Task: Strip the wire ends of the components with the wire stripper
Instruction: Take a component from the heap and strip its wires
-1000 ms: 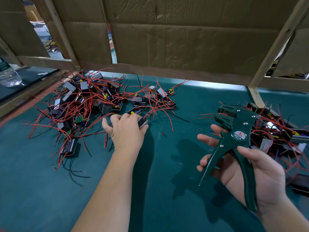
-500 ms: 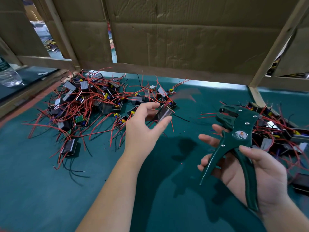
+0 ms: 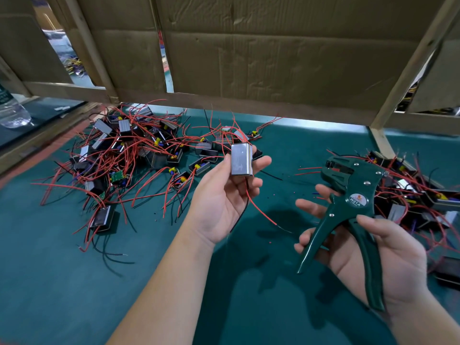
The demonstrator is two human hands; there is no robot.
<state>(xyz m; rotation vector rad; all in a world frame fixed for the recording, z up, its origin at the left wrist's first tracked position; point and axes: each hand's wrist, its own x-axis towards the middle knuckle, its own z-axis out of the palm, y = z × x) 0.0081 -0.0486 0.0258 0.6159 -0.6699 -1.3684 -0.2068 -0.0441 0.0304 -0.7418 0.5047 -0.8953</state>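
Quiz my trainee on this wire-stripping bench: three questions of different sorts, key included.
1. True or false: the wire stripper is in the left hand.
2. The left hand grips: A) a metal-cased component, B) a screwdriver, C) nothing.
3. Short answer: is the component's red wire inside the stripper's head yet?
Key: 1 false, it is in the right hand; 2 A; 3 no.

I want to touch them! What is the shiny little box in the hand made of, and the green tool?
The box in the left hand looks like metal with a brushed silver finish: it gleams palely. The wire stripper in the right hand seems metal under glossy green paint, with bare silver rivets; a plastic coating cannot be ruled out.
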